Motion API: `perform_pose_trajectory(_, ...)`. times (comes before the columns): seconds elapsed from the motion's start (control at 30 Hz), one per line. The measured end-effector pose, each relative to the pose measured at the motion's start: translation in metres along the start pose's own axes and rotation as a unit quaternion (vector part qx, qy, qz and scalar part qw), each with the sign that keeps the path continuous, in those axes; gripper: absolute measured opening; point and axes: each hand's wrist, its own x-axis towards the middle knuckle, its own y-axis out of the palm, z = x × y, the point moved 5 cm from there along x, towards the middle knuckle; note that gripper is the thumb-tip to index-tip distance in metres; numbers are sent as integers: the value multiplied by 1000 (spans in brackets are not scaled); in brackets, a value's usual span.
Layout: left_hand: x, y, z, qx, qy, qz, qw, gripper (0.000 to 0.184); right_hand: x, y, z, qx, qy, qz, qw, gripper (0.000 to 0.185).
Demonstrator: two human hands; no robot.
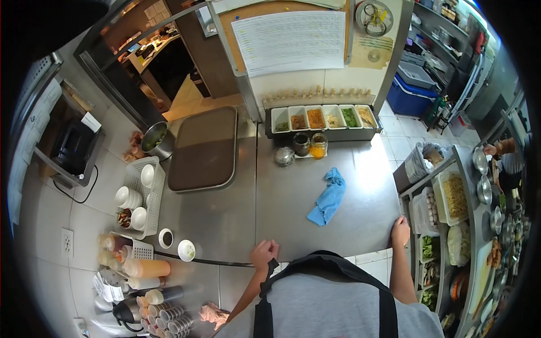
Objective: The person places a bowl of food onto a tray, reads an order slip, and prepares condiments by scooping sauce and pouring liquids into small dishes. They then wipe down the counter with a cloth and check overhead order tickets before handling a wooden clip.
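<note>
My left hand (pixel 264 253) rests at the front edge of the steel counter (pixel 287 208), its fingers curled into a loose fist with nothing showing in it. At the counter's right front corner lies my right hand (pixel 400 231), also closed, with no object visible in it. A crumpled blue cloth (pixel 328 198) is on the counter between and beyond both hands, touched by neither. To the left of my left hand stand a small white bowl with chopped greens (pixel 186 250) and a small cup of dark sauce (pixel 165 238).
A garnish rack (pixel 321 133) with several white tubs stands at the back, jars (pixel 318 146) before it. A brown tray (pixel 204 147) lies back left. Bowls fill a white basket (pixel 156 203); sauce bottles (pixel 147 267) stand nearer. Shelves with noodles (pixel 452 196) flank the right.
</note>
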Motion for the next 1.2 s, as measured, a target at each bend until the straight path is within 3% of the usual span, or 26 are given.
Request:
perform_pose_trajectory(0.63,-4,-2,0,-22,0,10,1000,27,3,8,-13,21,-3,27,999,52)
perform_pose_trajectory(0.93,-2,-5,-3,-28,-3,-6,1000,30,19,15,-17,20,0,86,996,65)
perform_pose_trajectory(1.2,-3,4,6,-25,23,-5,999,31,19,13,-15,15,29,105,994,61)
